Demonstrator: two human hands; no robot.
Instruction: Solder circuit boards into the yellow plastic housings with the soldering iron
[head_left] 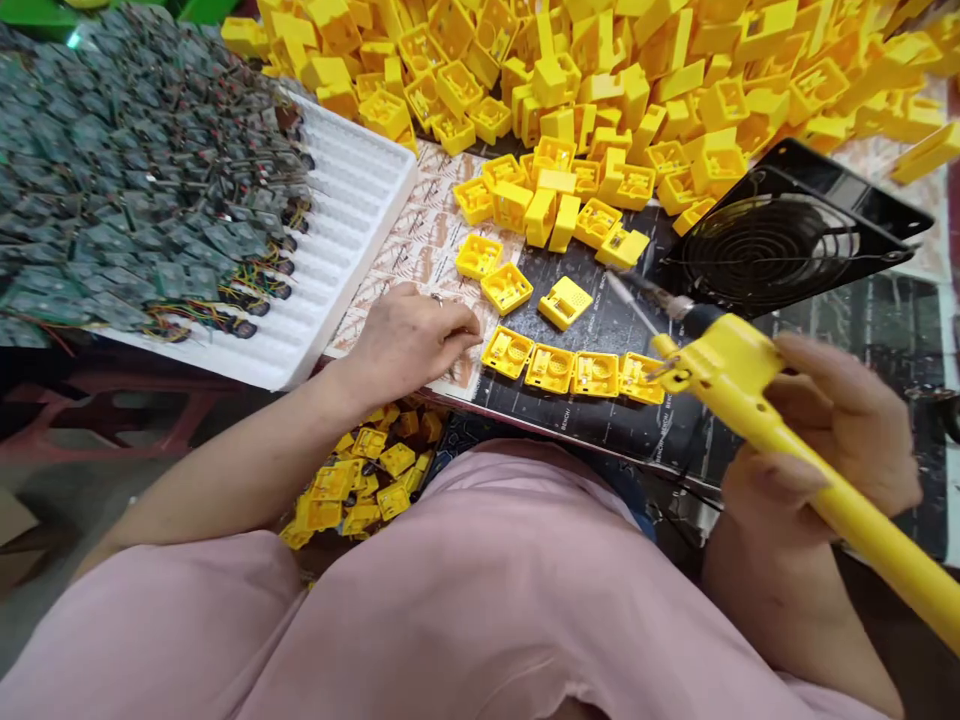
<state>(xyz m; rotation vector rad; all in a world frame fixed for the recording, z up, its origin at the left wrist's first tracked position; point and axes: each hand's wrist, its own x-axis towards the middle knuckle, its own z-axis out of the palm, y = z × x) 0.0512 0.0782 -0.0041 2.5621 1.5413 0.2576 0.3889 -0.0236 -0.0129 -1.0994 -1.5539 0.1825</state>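
Observation:
My right hand (832,440) is wrapped round a yellow soldering gun (739,375), whose metal tip and thin side tube point up and left. The nose of the gun overlaps the right end of a short curved row of open yellow plastic cases. My left hand (412,340) rests at the table edge, fingers curled and pinched together; anything between them is hidden. Its fingertips are close beside the leftmost case (508,352) of that row; contact is unclear. Just behind the row lie a case turned grille side up (566,302) and two open cases, one being this case (507,288).
A large heap of yellow cases (570,80) covers the back of the table. At right stands a black fan (802,230). To the left, a white foam tray (352,220) carries many wired circuit boards (142,180). More cases (367,470) lie below the table edge.

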